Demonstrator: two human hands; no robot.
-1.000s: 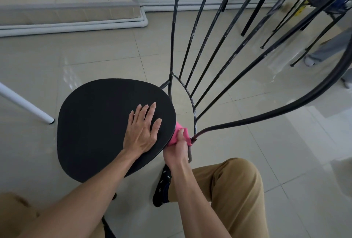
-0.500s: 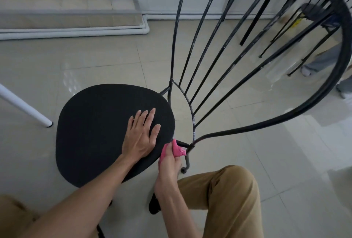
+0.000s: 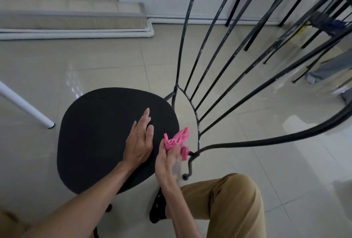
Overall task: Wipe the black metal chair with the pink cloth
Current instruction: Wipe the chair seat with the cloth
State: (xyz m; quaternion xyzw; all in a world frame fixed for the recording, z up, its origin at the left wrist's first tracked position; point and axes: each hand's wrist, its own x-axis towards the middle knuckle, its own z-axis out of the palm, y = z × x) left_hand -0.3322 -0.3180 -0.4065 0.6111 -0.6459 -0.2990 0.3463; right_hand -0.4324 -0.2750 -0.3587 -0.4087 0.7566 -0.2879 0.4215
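The black metal chair [image 3: 95, 134] stands in front of me, with its round dark seat at centre left and thin fanned back rods rising to the upper right. My left hand [image 3: 140, 140] lies flat on the right part of the seat, fingers straight. My right hand [image 3: 169, 163] grips the crumpled pink cloth [image 3: 178, 141] just off the seat's right edge. The cloth sits beside the joint where the lower back rod meets the curled frame end [image 3: 190, 161]; I cannot tell whether it touches the metal.
A white table leg [image 3: 26, 106] slants down at the left. White pipes [image 3: 76, 33] run along a tiled step at the back. More black chair legs [image 3: 297, 20] stand at the upper right. Another person's feet [image 3: 323, 79] are at the right. My knee in tan trousers [image 3: 228, 199] is below.
My right hand has come away from the frame joint and lifted the pink cloth up beside the seat edge. My left hand has tilted slightly on the seat.
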